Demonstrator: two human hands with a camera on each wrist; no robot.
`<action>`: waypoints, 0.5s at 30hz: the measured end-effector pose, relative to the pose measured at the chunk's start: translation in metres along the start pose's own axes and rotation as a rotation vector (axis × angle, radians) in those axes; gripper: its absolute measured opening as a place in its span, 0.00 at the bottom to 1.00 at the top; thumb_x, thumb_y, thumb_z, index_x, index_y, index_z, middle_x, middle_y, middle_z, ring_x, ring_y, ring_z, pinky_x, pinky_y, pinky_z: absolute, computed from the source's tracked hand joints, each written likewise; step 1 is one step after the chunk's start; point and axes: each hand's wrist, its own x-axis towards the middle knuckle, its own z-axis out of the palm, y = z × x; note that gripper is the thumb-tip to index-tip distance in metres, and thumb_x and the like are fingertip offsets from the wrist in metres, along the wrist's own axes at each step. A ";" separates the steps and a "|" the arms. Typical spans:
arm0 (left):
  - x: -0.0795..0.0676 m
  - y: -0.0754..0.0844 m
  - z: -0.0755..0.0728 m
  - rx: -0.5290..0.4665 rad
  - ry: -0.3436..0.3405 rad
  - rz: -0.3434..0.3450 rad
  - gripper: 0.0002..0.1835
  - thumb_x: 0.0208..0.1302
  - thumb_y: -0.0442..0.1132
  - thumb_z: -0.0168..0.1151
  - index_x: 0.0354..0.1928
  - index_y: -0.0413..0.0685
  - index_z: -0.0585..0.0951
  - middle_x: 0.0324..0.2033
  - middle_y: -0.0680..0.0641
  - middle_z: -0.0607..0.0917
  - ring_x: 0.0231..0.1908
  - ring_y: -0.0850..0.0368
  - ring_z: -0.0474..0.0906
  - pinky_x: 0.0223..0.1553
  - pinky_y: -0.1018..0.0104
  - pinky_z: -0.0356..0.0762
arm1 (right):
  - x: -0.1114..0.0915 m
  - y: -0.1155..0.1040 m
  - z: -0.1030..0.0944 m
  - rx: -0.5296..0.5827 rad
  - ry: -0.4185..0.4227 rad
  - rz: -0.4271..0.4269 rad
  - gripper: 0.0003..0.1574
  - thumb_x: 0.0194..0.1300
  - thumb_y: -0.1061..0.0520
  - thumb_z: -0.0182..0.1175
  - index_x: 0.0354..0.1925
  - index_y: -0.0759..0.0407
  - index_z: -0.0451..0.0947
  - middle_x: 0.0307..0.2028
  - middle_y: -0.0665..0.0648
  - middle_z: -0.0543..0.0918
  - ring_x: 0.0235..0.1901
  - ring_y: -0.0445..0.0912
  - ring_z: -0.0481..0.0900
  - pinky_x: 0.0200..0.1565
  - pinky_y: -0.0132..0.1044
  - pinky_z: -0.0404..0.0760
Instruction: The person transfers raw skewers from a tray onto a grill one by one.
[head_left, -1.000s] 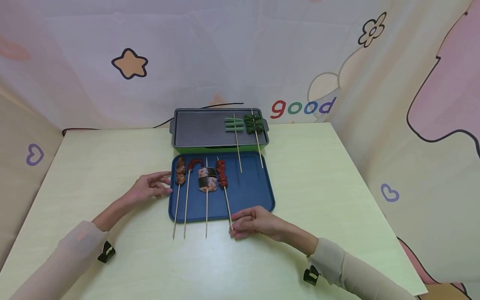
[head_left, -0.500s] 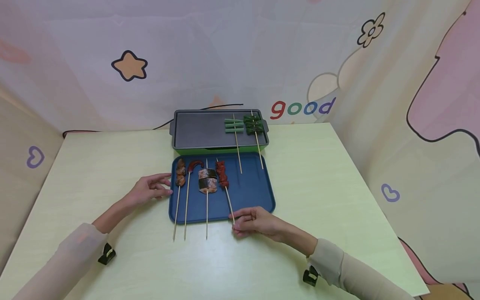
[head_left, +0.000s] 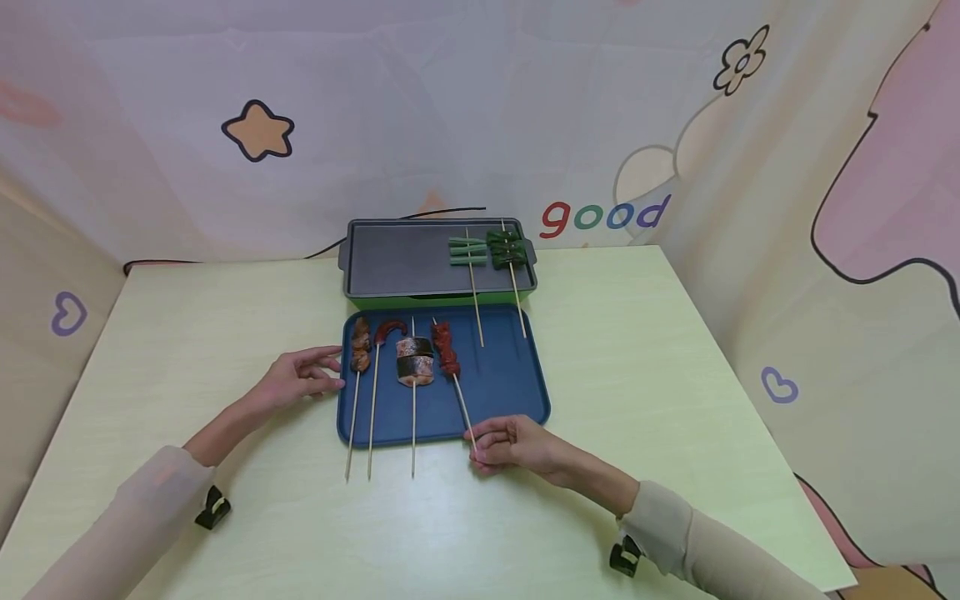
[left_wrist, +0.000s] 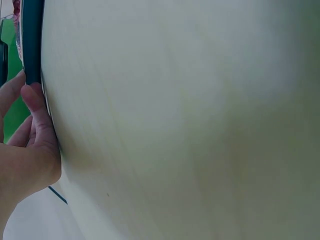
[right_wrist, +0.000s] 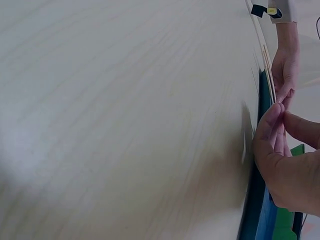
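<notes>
My right hand [head_left: 517, 446] pinches the lower stick of a skewer of red meat chunks [head_left: 446, 350] at the front edge of a blue tray [head_left: 498, 375]. The skewer's meat end is over the tray and its stick slants toward me. My left hand [head_left: 303, 379] touches the tray's left rim with its fingertips; the left wrist view has its thumb [left_wrist: 34, 97] against that rim. Left of the held skewer, a banded pink-and-black skewer [head_left: 415, 360], a curled sausage skewer [head_left: 386, 330] and a brown meat skewer [head_left: 361, 346] lie side by side, sticks overhanging the front.
Behind the tray stands a green grill with a grey plate [head_left: 405, 258]. On its right side lie a green-stalk skewer [head_left: 468, 250] and a leafy green skewer [head_left: 507, 248], their sticks reaching out over the tray. A printed curtain [head_left: 450, 108] hangs behind the pale table [head_left: 622, 358].
My right hand has shifted slightly right, swinging the lower stick of the red meat skewer with it. Its meat end has tilted a little. My left hand stays at the tray rim.
</notes>
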 end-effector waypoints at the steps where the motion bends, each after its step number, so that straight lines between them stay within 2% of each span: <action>1: 0.000 0.000 0.000 0.005 0.000 0.006 0.35 0.69 0.33 0.65 0.74 0.30 0.65 0.52 0.34 0.82 0.33 0.70 0.82 0.35 0.72 0.80 | 0.000 0.000 0.000 -0.004 -0.002 0.001 0.25 0.71 0.71 0.58 0.64 0.75 0.71 0.39 0.51 0.87 0.42 0.40 0.87 0.51 0.36 0.87; 15: 0.000 -0.001 -0.001 0.015 0.003 0.013 0.35 0.68 0.32 0.65 0.73 0.30 0.65 0.52 0.31 0.81 0.33 0.70 0.81 0.35 0.73 0.82 | -0.012 0.003 -0.002 -0.017 -0.024 -0.022 0.25 0.70 0.72 0.57 0.64 0.78 0.68 0.40 0.52 0.84 0.41 0.40 0.84 0.49 0.32 0.86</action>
